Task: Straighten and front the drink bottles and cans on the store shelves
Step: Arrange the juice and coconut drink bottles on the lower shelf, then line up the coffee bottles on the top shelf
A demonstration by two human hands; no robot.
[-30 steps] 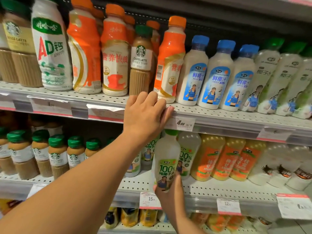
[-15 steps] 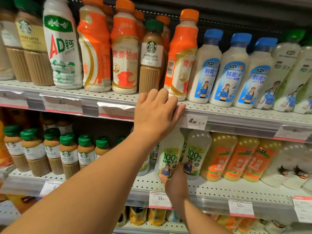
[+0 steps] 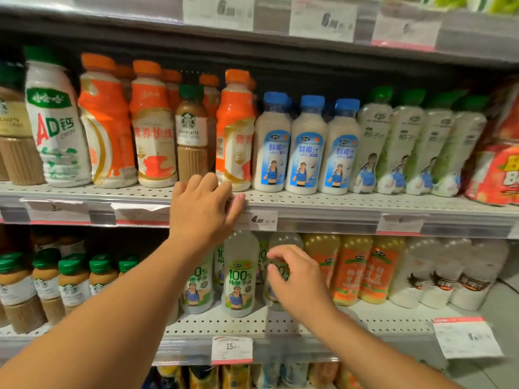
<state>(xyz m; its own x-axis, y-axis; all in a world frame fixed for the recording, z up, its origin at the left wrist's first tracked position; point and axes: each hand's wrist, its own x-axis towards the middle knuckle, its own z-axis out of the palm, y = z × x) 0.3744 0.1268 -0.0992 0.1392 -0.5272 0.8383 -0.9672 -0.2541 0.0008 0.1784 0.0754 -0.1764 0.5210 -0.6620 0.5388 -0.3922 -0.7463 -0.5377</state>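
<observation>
My left hand (image 3: 205,209) lies flat and open on the front edge of the middle shelf (image 3: 337,217), just below an orange-capped milk bottle (image 3: 236,127). On the lower shelf (image 3: 224,324), my right hand (image 3: 297,282) curls its fingers around a clear coconut water bottle (image 3: 285,242), hiding most of its label. To its left a matching coconut water bottle (image 3: 241,276) with a green "100%" label stands upright and untouched, label facing out.
A brown latte bottle (image 3: 191,136) stands among the orange milk bottles. Blue-capped coconut juice bottles (image 3: 306,147) and green-capped bottles (image 3: 404,147) fill the middle shelf's right. Orange-label bottles (image 3: 354,273) sit right of my right hand, small latte bottles (image 3: 45,287) at lower left.
My right hand has let go of the left coconut water bottle and moved up and right onto the neighbouring one. The left hand stays on the shelf edge; the view has tilted upward.
</observation>
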